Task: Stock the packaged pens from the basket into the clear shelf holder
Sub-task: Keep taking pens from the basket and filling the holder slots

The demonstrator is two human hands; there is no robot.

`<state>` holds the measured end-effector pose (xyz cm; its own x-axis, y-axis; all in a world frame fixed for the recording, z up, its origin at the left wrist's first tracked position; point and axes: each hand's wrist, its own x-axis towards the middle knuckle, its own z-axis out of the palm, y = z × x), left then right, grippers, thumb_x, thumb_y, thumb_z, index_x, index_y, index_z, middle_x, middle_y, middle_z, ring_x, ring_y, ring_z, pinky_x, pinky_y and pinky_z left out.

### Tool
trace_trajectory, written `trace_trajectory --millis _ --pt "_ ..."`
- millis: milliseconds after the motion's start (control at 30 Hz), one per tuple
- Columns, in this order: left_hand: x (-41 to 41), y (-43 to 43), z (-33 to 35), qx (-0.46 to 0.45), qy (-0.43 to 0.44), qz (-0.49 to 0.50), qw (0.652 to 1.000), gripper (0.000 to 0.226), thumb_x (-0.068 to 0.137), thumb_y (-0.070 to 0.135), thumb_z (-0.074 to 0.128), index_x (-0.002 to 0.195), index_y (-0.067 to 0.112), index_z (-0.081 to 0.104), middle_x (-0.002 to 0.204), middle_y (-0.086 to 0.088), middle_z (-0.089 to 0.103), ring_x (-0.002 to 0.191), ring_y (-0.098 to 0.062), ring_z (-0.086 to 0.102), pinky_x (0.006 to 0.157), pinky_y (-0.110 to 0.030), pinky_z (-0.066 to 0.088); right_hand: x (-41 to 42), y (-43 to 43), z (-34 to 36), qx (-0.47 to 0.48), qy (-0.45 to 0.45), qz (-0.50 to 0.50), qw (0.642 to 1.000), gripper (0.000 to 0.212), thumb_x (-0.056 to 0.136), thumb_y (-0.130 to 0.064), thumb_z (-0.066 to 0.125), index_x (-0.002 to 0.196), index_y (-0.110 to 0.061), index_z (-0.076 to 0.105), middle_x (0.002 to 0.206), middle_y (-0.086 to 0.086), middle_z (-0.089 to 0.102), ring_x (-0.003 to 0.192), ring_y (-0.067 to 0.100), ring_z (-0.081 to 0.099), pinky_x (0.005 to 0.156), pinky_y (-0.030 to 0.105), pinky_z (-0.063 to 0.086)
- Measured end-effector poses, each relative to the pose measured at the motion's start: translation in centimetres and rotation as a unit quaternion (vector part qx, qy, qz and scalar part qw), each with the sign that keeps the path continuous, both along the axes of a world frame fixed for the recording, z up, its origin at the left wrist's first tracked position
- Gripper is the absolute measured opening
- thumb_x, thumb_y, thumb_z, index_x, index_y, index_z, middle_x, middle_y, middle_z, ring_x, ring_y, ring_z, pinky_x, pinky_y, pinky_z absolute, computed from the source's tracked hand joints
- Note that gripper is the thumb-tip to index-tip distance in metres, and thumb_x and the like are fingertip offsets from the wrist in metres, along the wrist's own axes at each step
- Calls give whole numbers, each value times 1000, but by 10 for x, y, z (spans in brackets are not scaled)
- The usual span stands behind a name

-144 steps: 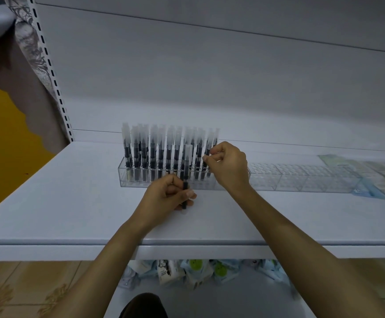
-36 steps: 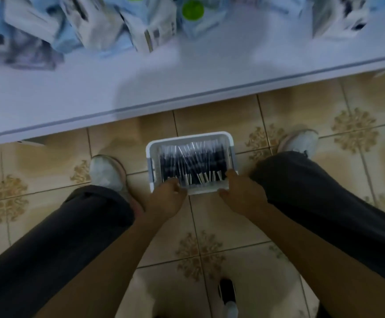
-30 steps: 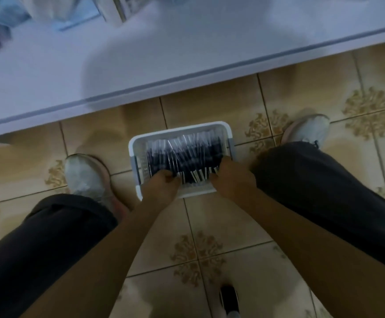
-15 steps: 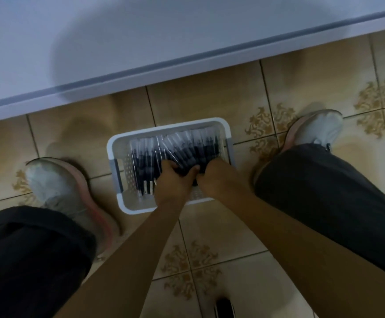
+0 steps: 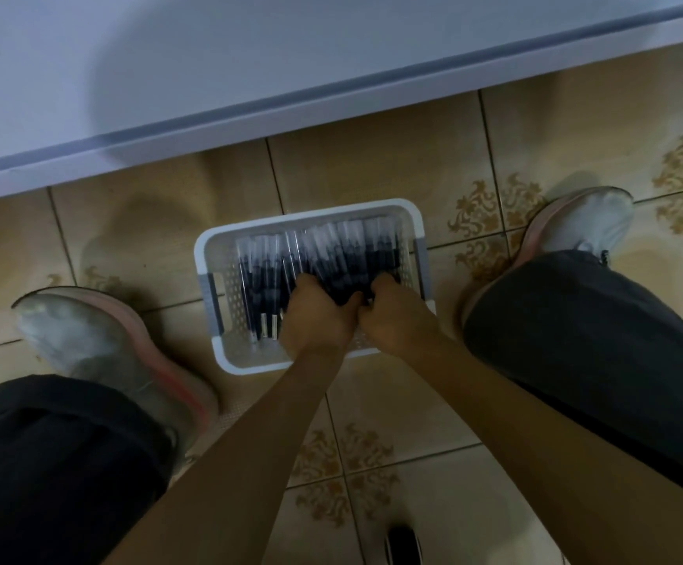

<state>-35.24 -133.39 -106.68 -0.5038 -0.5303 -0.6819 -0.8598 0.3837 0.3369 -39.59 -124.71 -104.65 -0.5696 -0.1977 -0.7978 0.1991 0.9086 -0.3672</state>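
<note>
Dozens of packaged pens (image 5: 331, 254), dark barrels in clear sleeves, lie side by side in a white perforated basket (image 5: 307, 212), filling its middle and right side. Both hands reach in over the basket's near edge. The left hand (image 5: 315, 316) and right hand (image 5: 397, 316), close together, curl their fingers round a bunch of the pens. The basket sits on the tiled floor (image 5: 372, 157) between a grey left shoe (image 5: 87, 340) and right shoe (image 5: 584, 222), near a white shelf (image 5: 250, 55).

A pale grey-white shelf board (image 5: 209, 55) spans the top. Below it lies a beige tiled floor (image 5: 393, 157) with golden floral motifs. Two worn white sneakers with pink soles (image 5: 87, 340) stand well apart on the tiles, under dark grey trouser legs (image 5: 596, 340).
</note>
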Motion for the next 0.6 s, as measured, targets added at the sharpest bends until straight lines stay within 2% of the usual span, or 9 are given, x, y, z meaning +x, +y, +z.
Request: trace_trajectory --millis 100,167,233,267,400,533,600 --pt "3 -3 1 -4 5 -18 1000 56 77 54 70 109 13 48 96 -4 62 84 -23 62 59 -31 47 -4 4 -3 -30 -31 -15 999 10 95 -19 47 95 -10 49 85 10 56 78 25 58 63 33 49" --pt "5 -5 2 -11 7 -32 999 54 76 55 70 103 15 47 87 -2 60 76 -21 60 57 -30 46 -7 6 -3 -50 -64 -61 995 9 92 -13 48 85 -9 50 80 13 55 71 21 52 59 29 41" --pt "8 -5 2 -3 10 -40 999 44 80 43 70 101 13 47 85 -3 59 74 -21 58 56 -30 44 -7 4 -1 -71 -91 -100 988 22 92 -9 48 104 7 57 85 24 58 71 22 51 62 31 39" --pt "9 -6 1 6 17 -42 999 37 81 36 69 99 12 48 85 -5 59 75 -23 59 57 -31 46 -6 3 -1 -75 -101 -107 986 28 91 -8 47 110 11 56 84 23 58 72 23 50 63 32 39" --pt "11 -10 -3 47 44 -47 997 27 82 25 68 97 9 52 93 -10 63 84 -27 62 63 -37 53 -5 -2 -2 -82 -118 -106 984 19 89 -7 49 91 5 63 75 15 53 61 19 47 53 27 35" --pt "11 -10 -4 46 37 -31 998 35 83 30 68 106 9 54 96 -6 63 86 -25 62 65 -34 52 -7 0 0 -95 -140 -155 973 25 91 -4 49 106 9 63 64 8 50 49 9 45 37 14 31" --pt "11 -8 -4 45 44 -6 998 34 86 33 64 107 9 54 95 -5 62 86 -24 62 67 -34 51 -9 2 2 -111 -152 -182 965 28 90 -1 48 112 13 60 61 8 48 37 2 43 32 12 28"
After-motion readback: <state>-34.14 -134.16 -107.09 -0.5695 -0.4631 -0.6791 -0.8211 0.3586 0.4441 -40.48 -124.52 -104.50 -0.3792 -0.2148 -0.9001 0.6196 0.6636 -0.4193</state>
